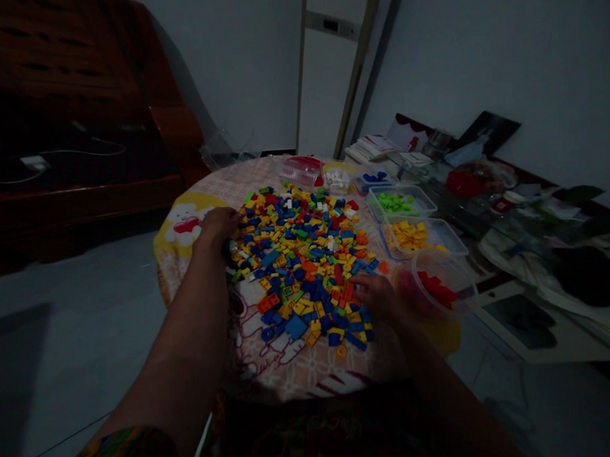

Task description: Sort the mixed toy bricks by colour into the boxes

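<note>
A wide heap of small toy building bricks (296, 249) in blue, yellow, red, orange, green and white covers much of a round table. My left hand (219, 225) rests at the heap's left edge, fingers stretched out over the bricks; its fingertips are hard to see in the dim light. On the heap's right side, my right hand (376, 294) has its thumb and fingers drawn together, beside an orange brick (347, 295) and a red brick (338, 274). Whatever is between those fingers is too small and dark to name.
Along the table's right edge stand clear tubs of red bricks (440, 292), yellow bricks (410, 235), green bricks (395, 203) and blue bricks (374, 177). White bricks (336, 179) sit at the back beside a clear ribbed container (299, 172). A cluttered glass side table (456, 183) adjoins on the right.
</note>
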{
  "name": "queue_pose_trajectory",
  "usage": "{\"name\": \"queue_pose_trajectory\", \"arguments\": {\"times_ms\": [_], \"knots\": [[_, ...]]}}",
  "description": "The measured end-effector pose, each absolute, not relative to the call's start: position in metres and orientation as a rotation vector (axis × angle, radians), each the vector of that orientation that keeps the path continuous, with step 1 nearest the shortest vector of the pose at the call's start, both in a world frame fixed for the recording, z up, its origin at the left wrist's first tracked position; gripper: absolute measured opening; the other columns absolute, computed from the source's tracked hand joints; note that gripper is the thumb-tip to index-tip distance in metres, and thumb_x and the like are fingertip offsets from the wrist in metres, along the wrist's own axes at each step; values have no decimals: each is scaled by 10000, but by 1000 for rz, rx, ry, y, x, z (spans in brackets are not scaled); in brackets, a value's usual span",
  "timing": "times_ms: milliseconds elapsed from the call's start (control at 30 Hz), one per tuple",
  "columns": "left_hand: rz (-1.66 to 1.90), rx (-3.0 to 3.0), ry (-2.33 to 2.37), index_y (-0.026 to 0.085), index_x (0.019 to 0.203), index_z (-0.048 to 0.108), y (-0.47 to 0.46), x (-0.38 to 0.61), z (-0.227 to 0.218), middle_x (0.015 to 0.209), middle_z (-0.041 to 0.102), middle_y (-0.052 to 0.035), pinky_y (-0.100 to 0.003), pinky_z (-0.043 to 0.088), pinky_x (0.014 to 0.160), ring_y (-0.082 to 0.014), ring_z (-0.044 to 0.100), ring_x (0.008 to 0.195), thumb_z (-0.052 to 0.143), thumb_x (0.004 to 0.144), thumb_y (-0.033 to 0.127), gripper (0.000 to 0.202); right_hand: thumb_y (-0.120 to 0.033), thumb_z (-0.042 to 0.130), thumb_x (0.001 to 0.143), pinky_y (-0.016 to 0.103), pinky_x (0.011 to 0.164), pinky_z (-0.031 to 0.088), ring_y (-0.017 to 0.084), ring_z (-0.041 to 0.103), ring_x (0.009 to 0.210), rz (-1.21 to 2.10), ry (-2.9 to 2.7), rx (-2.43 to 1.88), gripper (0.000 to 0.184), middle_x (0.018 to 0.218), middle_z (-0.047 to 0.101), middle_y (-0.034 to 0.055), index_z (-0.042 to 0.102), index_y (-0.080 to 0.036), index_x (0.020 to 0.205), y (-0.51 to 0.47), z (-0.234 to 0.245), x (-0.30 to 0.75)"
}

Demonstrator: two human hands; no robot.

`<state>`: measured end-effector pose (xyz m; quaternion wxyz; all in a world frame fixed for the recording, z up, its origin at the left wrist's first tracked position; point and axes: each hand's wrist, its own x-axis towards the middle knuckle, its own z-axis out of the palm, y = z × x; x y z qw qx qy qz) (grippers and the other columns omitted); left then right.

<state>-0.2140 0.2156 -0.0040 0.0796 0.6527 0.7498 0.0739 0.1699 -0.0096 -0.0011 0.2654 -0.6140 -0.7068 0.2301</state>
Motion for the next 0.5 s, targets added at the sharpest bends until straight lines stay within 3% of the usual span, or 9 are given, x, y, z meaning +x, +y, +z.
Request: {"name": "queue_pose_trajectory", "arguments": {"times_ms": [200,333,500], "knots": [[234,1931,2242,221,1231,704,219,-214,-5,1259,689,-97,-326,483,894,-298,613,1147,455,885,410,467,-261,619,763,227,527,417,132,578,558,757,-1759,-1625,100,618,653,-18,705,-209,767,-8,-6,168],[227,1924,2258,226,1237,701,218,-213,-3,1277,681,-93,-323,484,892,-293,613,1151,435,897,427,477,-427,611,777,210,404,407,130,574,443,1061,-1299,-1599,249,537,637,-12,617,-197,682,-6,-5,165],[228,1954,2238,234,1210,711,216,-215,-3,1263,685,-100,-314,479,891,-285,619,1152,420,908,450,472,-489,761,664,211,414,475,143,645,479,1290,-1028,-1375,352,656,729,54,651,-166,748,-2,13,157]]}}
